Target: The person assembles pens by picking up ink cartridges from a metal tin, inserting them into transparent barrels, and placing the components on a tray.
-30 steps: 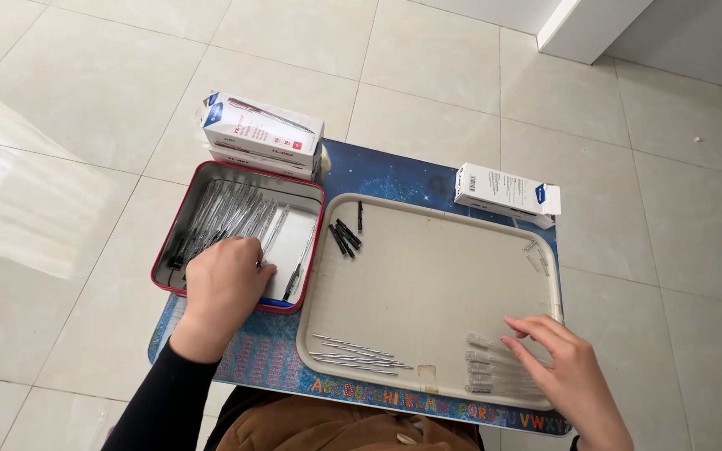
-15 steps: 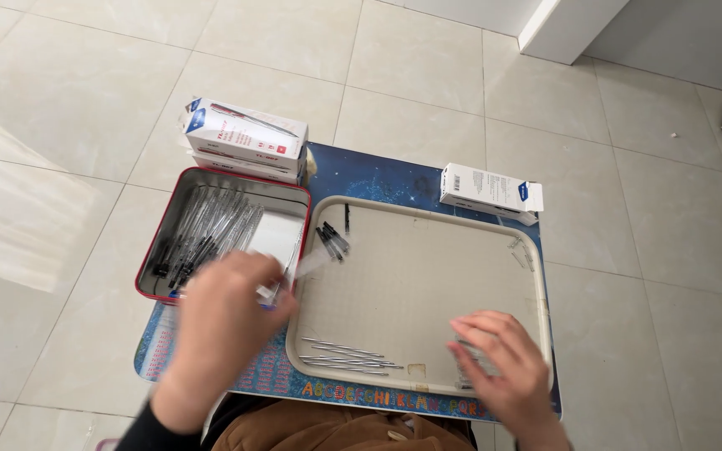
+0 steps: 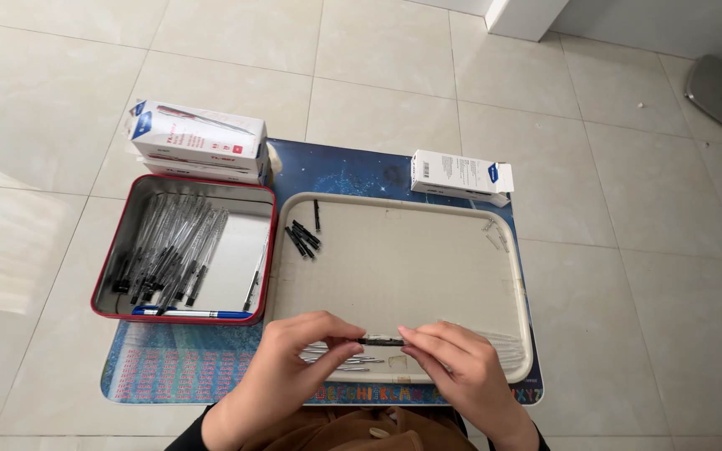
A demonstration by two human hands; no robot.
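Red-rimmed metal tin (image 3: 240, 250) of pens, left of beige plastic tray (image 3: 428, 259). Over tray's near edge: left hand (image 3: 290, 367) & right hand (image 3: 457, 372), fingertips pinched on thin black pen part (image 3: 380, 341), held level.

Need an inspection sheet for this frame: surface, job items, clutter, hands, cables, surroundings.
Surface: blue printed mat on tiled floor.
Job's things: thin black pen part held over beige tray; red tin of pens.
Clutter: stacked boxes, white box, loose black caps.
Grippers: left hand and right hand pinch the part's ends.
Cables: nothing seen.
Surroundings: grey stand base.
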